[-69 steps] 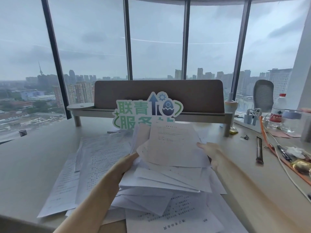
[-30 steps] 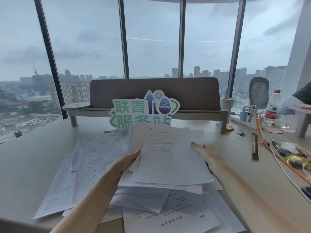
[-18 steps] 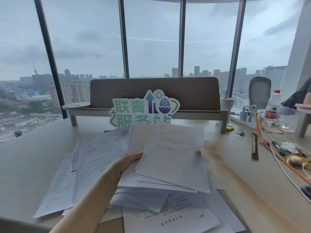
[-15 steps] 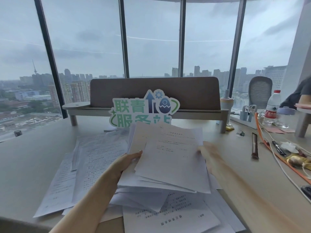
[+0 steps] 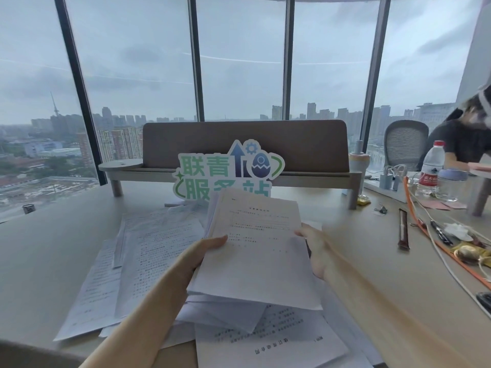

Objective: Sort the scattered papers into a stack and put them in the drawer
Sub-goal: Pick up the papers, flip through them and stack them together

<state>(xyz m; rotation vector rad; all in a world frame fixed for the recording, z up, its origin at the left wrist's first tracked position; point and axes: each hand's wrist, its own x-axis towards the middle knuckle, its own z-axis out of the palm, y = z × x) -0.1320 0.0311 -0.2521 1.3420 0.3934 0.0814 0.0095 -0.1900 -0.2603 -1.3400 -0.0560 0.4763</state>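
Observation:
I hold a stack of white printed papers point(image 5: 255, 251) tilted up above the desk. My left hand point(image 5: 204, 251) grips its left edge, thumb lying on the top sheet. My right hand point(image 5: 313, 248) grips the right edge, thumb on top and fingers hidden behind. Loose sheets point(image 5: 148, 251) lie spread on the desk to the left. More sheets point(image 5: 268, 338) lie under the stack, near the front edge. No drawer is in view.
A green and white cut-out sign point(image 5: 228, 171) stands behind the papers, leaning on a brown desk shelf point(image 5: 244, 152). At right lie a water bottle point(image 5: 431, 166), orange cable point(image 5: 435, 243), pens and clutter. A person in dark clothes point(image 5: 462, 139) leans over the far right.
The sheets between my hands have been squared into a tighter stack and raised. My right hand came in closer against the right edge. A person has leaned into view at far right.

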